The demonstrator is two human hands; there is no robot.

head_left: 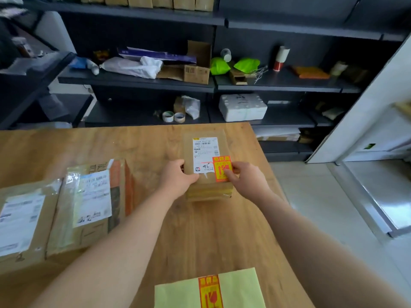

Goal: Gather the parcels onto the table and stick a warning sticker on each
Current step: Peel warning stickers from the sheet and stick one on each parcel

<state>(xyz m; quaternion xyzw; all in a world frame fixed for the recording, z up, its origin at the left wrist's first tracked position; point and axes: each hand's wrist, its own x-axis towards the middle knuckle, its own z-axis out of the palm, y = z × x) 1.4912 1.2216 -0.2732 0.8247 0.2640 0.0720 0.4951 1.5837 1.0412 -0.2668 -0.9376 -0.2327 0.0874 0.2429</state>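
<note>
**Warning sticker going onto the small parcel's right side**

The small brown cardboard parcel lies on the wooden tabletop at 12 o'clock from the person, with its long axis running 12 to 6. The left hand clamps the parcel's near left corner, about 8 o'clock from its centre, fingers curled over the edge.

The orange-red rectangular warning sticker sits on the parcel's top face at about 4 o'clock from centre. Its long axis is parallel to the parcel's, and its left edge meets the white shipping label. The right hand is at the sticker's 4 o'clock, thumb and fingertips closed on its near right corner. Whether that corner is stuck flat cannot be told.

The right hand is the nearer one to the sticker, so a smoothing stroke would likely run from that corner toward 10 o'clock.

At 9 o'clock lie a tape-wrapped brown cardboard parcel and, just beside it, a flat brown carton. Neither shows an orange sticker. At 6 o'clock the pale yellow backing sheet carries a spare orange-red sticker.
</note>
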